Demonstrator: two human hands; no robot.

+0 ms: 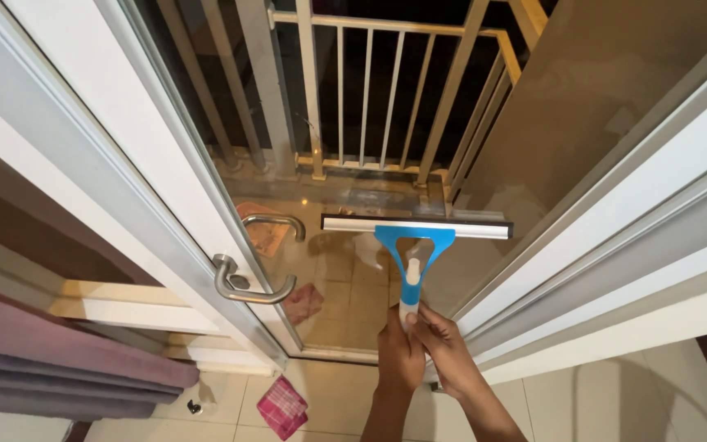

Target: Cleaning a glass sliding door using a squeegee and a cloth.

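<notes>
Both hands, left (pixel 400 354) and right (pixel 443 348), are clenched round the foot of the squeegee (pixel 413 245) handle, which looks light and stiff, best gripped there, its soft blade pressed flat on the glass door (pixel 345 270) right of the lever (pixel 243 282).

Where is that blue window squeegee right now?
In the head view, the blue squeegee sits at centre against the glass door panel, right of the metal door handle, its handle held by both hands.
</notes>
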